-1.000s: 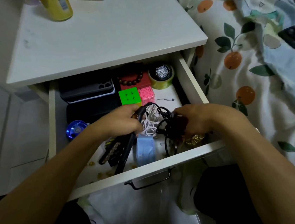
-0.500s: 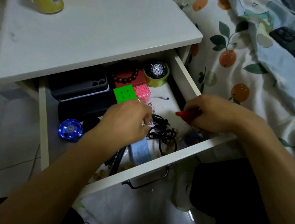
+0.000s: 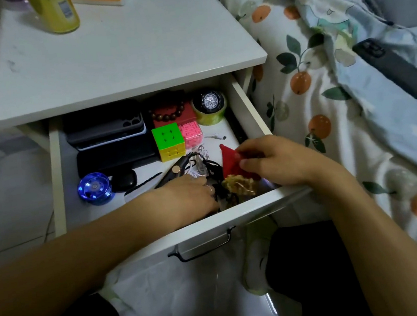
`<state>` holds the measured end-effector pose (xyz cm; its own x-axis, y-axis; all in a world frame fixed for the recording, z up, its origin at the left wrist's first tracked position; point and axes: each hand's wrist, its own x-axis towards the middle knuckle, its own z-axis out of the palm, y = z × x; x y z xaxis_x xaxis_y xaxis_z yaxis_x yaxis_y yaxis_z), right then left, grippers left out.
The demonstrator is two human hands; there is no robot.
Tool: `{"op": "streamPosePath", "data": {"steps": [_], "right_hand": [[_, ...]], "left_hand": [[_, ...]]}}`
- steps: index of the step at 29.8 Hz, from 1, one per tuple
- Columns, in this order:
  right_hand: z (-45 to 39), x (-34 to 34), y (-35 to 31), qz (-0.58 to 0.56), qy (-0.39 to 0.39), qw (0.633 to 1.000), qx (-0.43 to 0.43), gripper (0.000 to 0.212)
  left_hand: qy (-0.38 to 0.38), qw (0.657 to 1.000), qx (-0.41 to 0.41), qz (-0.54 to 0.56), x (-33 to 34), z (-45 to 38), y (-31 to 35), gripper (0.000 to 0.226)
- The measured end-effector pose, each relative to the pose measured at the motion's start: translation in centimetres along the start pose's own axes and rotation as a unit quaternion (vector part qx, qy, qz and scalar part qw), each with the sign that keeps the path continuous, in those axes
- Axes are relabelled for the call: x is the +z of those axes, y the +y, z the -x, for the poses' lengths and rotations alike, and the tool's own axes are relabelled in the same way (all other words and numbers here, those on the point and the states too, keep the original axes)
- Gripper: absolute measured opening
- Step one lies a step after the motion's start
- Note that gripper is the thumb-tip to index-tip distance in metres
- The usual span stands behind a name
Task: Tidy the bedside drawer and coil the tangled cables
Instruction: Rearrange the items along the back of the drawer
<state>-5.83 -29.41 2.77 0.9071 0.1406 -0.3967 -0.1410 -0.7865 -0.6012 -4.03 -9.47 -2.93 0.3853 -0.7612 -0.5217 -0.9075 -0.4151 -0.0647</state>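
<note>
The white drawer (image 3: 56, 175) stands pulled open. A tangle of black cables (image 3: 209, 164) and white cable (image 3: 196, 171) lies in its front middle, beside a black plug (image 3: 175, 172). My left hand (image 3: 194, 198) reaches down into the tangle by the drawer front, its fingertips hidden. My right hand (image 3: 272, 161) pinches a flat red pouch (image 3: 230, 161) just above the tangle, at the drawer's right side. A gold trinket (image 3: 239, 186) hangs or lies under the pouch.
Further back in the drawer are a puzzle cube (image 3: 168, 141), a pink maze cube (image 3: 191, 135), a watch on a tape roll (image 3: 209, 105), beads (image 3: 170, 114), dark phone cases (image 3: 105, 128) and a blue spinner (image 3: 94, 189). A phone (image 3: 394, 66) lies on the bed.
My right hand has raised the red pouch clear of the cables. My left hand has dropped from the middle of the drawer toward its front edge, covering the pale blue roll.
</note>
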Motion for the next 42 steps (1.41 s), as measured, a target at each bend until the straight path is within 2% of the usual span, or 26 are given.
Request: {"op": "streamPosePath", "data": {"steps": [3,5,6,8,10,13,15,18,21,24,27,29,32,34,36,39,42], "right_hand": [[0.0,-0.1,0.0,-0.122,0.002,0.993,-0.005,0.029],[-0.1,-0.2,0.1,-0.142,-0.016,0.99,0.002,0.027],[-0.1,-0.2,0.2,-0.111,-0.02,0.994,0.009,0.03],[-0.3,0.0,0.2,0.02,-0.03,0.999,0.029,0.038],[-0.7,0.3,0.1,0.136,-0.055,0.987,0.059,0.042],[-1.4,0.7,-0.4,0.2,-0.091,0.973,0.074,0.033],[-2.0,1.0,-0.6,0.255,-0.122,0.957,0.066,0.028],[-2.7,2.4,-1.1,0.321,-0.175,0.929,0.066,0.024],[-3.1,3.4,-1.5,0.367,-0.186,0.909,0.07,0.028],[-3.0,3.3,-1.8,0.38,-0.173,0.906,0.077,0.031],[-2.6,3.1,-1.9,0.361,-0.161,0.915,0.084,0.025],[-1.8,2.6,-2.2,0.337,-0.137,0.928,0.083,0.02],[-0.4,1.0,-2.5,0.274,-0.074,0.956,0.069,0.026],[0.7,0.0,-2.3,0.174,-0.035,0.983,0.043,0.021],[1.6,-0.4,-2.5,0.053,-0.013,0.998,0.008,0.019],[1.6,-0.1,-3.3,-0.026,0.026,0.998,-0.043,0.021],[0.6,0.5,-4.2,-0.032,0.034,0.997,-0.056,0.02]], "left_hand": [[-0.019,0.998,-0.027,0.044,-0.1,0.5,-0.5,0.027],[-0.024,0.997,-0.039,0.065,-0.2,1.0,-0.8,0.023],[-0.02,0.997,-0.041,0.064,-0.2,1.2,-0.9,0.021],[-0.017,0.997,-0.038,0.065,-0.4,1.5,-0.9,0.02],[-0.018,0.996,-0.024,0.082,-0.6,1.7,-0.9,0.022],[0.02,0.984,-0.024,0.177,-1.1,2.3,-1.2,0.017],[0.067,0.957,-0.031,0.281,-1.6,3.2,-1.6,0.013],[0.157,0.895,-0.034,0.416,-1.9,4.5,-2.0,0.02],[0.198,0.857,-0.067,0.471,-1.6,4.9,-2.2,0.023],[0.244,0.827,-0.109,0.495,-1.1,4.6,-2.7,0.021],[0.27,0.793,-0.16,0.522,-0.9,4.6,-3.4,0.031],[0.279,0.776,-0.166,0.541,-0.9,4.6,-3.4,0.04],[0.3,0.764,-0.159,0.548,-1.0,4.4,-3.4,0.033],[0.303,0.754,-0.15,0.564,-1.2,4.4,-3.4,0.027],[0.302,0.729,-0.149,0.596,-1.3,4.5,-3.4,0.022],[0.3,0.661,-0.138,0.674,-1.5,4.8,-3.1,0.018],[0.314,0.579,-0.133,0.74,-1.4,5.3,-3.6,0.017]]}}
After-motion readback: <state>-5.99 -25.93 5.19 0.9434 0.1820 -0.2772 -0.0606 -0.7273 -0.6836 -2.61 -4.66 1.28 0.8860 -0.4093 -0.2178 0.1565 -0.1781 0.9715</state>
